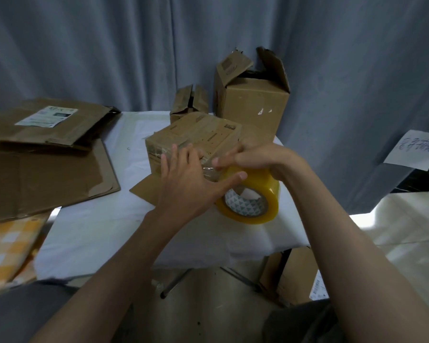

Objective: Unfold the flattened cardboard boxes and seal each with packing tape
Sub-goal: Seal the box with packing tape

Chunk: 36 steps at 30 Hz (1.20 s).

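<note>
Backdrop: grey pleated curtain hangs across the whole far side.
Table: white cloth-covered table, its near edge sagging; a thin metal leg shows beneath it.
Flattened stock: stack of flattened brown cardboard boxes on the table's left side; the topmost one carries a white shipping label.
Tall box: large brown cardboard box with torn upright flaps, at the table's far edge, top open.
Work box: small squat brown cardboard box with printed panels, mid-table, top closed; one flap lies flat on the cloth at its near base. Clear film glints on its near face.
Rear box: small open brown cardboard carton, just behind the work box, left of the tall box.
Left arm: bare forearm runs up from the lower left, wrist straight.
Left hand: palm down, fingers straight and spread, flat against the work box's near face and top edge; thumb stretched right, its tip touching the tape roll. Grips nothing.
Right arm: bare forearm comes in from the lower right, wrist bent sharply downward.
Right hand: fingers curled over the top of the roll, holding it from above, fingertips pointing left toward the box.
Tape: fat roll of yellowish clear packing tape with white patterned core, on edge, touching the cloth just right of the work box; a short clear strip spans from roll to box.
Side items: orange-and-white checked cloth at lower left; white handwritten paper sheet at far right.
</note>
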{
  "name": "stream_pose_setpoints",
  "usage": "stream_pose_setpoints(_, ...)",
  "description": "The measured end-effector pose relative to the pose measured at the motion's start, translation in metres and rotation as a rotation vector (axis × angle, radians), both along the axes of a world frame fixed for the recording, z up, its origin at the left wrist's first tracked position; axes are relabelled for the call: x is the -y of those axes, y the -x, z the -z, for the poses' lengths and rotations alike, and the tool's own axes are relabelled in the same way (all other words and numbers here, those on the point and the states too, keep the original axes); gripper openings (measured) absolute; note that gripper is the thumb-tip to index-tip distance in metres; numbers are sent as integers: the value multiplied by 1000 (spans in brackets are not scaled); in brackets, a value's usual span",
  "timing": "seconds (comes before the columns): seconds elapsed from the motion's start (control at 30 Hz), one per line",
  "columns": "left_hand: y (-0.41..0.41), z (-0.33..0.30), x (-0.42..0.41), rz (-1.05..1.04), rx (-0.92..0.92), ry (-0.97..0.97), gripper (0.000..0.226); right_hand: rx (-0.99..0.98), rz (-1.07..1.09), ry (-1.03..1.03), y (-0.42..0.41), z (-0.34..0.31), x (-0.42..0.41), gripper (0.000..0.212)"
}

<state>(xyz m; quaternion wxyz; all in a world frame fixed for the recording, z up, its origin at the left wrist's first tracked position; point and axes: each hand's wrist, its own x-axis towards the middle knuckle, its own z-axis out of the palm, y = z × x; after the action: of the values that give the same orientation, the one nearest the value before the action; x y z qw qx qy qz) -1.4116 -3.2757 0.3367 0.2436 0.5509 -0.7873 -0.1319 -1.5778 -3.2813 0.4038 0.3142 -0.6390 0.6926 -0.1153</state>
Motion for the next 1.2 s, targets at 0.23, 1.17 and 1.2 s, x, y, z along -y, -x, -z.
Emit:
stream_pose_setpoints(0.23,-1,-2,-2,6,-25,-1,116,61,27,-30,-4,3,1,14)
stream_pose_setpoints(1.17,-15,-4,20,11,148,249,56,467,263,306,13,20,-71,10)
stream_pose_setpoints(1.2,-15,-6,19,15,126,254,58,478,255,325,12,22,-74,10)
